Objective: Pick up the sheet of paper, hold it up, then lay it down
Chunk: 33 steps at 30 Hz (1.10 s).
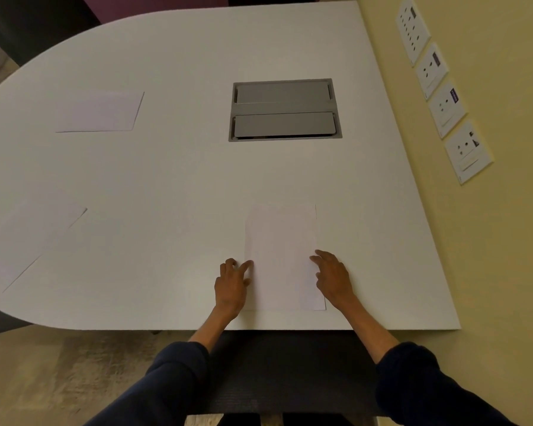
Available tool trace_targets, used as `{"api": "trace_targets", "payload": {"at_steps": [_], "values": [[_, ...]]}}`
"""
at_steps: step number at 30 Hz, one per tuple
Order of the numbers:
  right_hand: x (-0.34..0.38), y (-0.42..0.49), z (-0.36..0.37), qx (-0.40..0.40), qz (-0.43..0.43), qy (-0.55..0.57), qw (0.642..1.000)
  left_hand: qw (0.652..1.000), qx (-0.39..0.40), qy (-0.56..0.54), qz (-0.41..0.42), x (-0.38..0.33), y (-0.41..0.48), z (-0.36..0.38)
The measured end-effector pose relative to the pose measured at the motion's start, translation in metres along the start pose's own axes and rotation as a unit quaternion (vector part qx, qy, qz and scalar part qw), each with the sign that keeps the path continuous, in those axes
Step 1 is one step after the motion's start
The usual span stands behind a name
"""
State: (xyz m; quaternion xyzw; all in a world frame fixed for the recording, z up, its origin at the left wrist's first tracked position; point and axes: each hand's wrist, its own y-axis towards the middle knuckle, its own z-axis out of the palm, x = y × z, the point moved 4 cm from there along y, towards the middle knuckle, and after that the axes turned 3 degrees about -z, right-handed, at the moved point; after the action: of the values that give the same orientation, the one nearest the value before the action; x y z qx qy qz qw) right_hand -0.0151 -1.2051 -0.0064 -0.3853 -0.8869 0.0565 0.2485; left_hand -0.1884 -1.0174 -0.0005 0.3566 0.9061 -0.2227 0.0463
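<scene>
Paper (282, 256) is lying flat on the worktop (173, 167), its long axis running away from the person, between the two hands. Left hand (232, 285) is touching its left edge, right hand (333, 278) is resting on its right edge; both are open, fingers spread, gripping nothing, equally near for the lift.

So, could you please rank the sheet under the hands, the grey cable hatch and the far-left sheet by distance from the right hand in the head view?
1. Sheet under the hands: touching the right hand.
2. Grey cable hatch: straight ahead.
3. Far-left sheet: across the table.
</scene>
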Motion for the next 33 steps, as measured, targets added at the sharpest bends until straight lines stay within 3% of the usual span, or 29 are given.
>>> {"api": "trace_targets", "payload": {"at_steps": [7,17,26,33], "values": [[0.005,-0.001,-0.003,0.012,0.014,-0.006,1.0,1.0,-0.012,-0.016,0.002,-0.001,-0.003,-0.004],[0.044,0.008,-0.035,-0.077,-0.01,0.025,0.997,0.991,-0.117,-0.056,0.012,-0.022,-0.005,-0.045],[0.136,0.032,-0.085,-0.198,-0.108,0.12,0.967,0.96,-0.255,-0.114,-0.028,0.008,-0.02,-0.131],[0.246,0.028,-0.107,-0.261,-0.174,0.153,0.937,0.916,-0.381,-0.09,-0.085,0.1,-0.069,-0.205]]}}
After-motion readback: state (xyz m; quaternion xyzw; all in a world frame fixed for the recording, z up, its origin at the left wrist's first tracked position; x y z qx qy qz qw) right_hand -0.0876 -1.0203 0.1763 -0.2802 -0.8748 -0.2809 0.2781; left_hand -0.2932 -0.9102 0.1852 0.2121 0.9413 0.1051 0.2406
